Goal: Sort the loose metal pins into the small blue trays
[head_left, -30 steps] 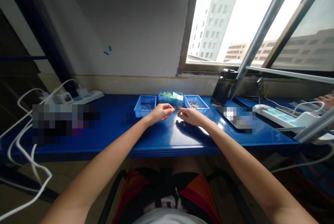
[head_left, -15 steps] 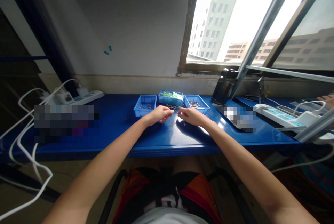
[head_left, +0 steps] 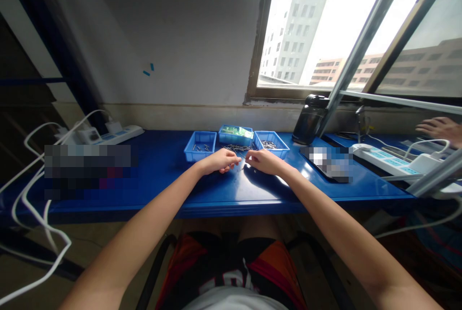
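Observation:
My left hand and my right hand face each other a short gap apart, above the blue table. Both have their fingers pinched together; whatever sits between the fingertips is too small to make out. Just beyond them lies a loose pile of thin dark metal pieces. A blue bin on the left holds a few similar pieces. The right blue bin contains many more, close to my right hand. Between these, a third blue bin carries green-and-clear plastic packets.
A black bottle and a dark flat device, partly blurred out, are on the right. Power strips stand at the left and right, with white cables. Another person's hand shows at the far right.
My left hand has shifted very slightly downward, still pinched; my right hand stays nearly in place. The other person's hand at the far right has come further into view.

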A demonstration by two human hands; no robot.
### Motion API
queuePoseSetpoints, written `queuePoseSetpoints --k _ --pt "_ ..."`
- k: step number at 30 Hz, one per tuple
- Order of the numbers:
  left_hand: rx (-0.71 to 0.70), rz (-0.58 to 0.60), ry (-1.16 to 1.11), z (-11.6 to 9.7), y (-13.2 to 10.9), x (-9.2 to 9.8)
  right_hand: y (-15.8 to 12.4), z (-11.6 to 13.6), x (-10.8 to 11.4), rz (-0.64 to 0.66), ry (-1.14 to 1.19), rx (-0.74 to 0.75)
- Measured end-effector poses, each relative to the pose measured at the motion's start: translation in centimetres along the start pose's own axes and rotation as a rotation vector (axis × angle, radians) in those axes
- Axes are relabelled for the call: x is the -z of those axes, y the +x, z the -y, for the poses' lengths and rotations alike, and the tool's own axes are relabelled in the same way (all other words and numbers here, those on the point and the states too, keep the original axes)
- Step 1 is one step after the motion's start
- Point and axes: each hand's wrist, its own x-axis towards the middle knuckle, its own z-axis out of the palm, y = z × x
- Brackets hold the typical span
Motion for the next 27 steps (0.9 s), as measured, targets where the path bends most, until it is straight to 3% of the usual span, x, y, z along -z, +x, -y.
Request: queuePoseSetpoints --k 9,17,22,27 --pt "-0.157 -0.269 0.464 0.5 0.3 -0.5 0.0 0.1 0.1 0.02 -0.091 -0.003" --pt "-0.304 -0.285 0.631 0.4 0.3 -1.0 0.0 0.6 0.2 -0.004 -0.026 0.06" --pt "-0.346 -0.351 0.637 0.3 0.4 -1.4 0.0 0.7 0.0 -0.062 0.065 0.078" --pt "-0.351 -0.335 0.599 0.1 0.5 -1.4 0.0 0.7 -0.2 -0.053 0.16 0.071"
